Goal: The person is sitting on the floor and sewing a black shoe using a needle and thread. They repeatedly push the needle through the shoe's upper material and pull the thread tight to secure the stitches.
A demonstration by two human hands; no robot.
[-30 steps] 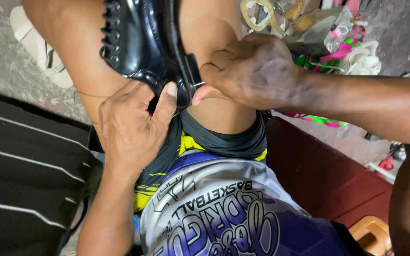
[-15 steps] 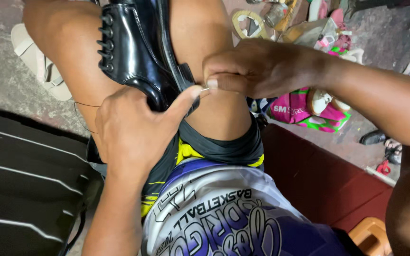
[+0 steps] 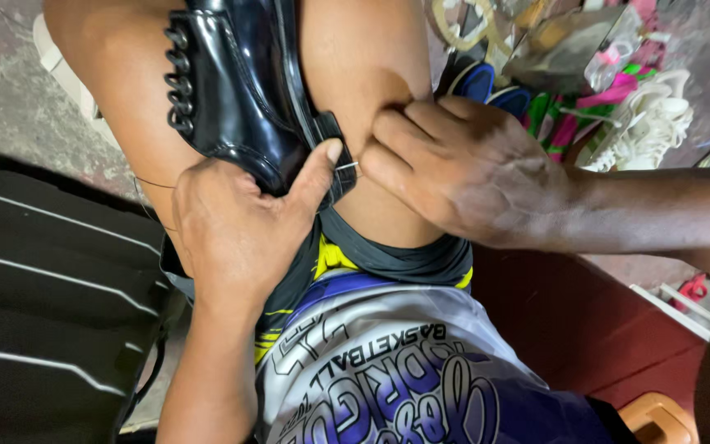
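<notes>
A glossy black lace-up shoe (image 3: 232, 90) is wedged between my bare knees, its sole edge facing right. My left hand (image 3: 240, 230) grips the shoe's near end from below, with the thumb pressed against the sole edge. My right hand (image 3: 462, 168) comes in from the right, its fingertips pinched on a thin metal needle (image 3: 345, 167) that sticks into the sole edge next to my left thumb. A thin thread (image 3: 154, 185) runs across my left leg. I cannot tell how deep the needle sits.
A black bag with white stripes (image 3: 43, 288) lies at the left. A pile of colourful shoes and sandals (image 3: 618, 99) fills the top right. A white sandal (image 3: 59, 74) lies at the top left, a dark red surface (image 3: 585, 329) at the lower right.
My right hand has shifted down along the sole edge and now pinches the needle beside my left thumb. My left hand keeps its grip on the shoe.
</notes>
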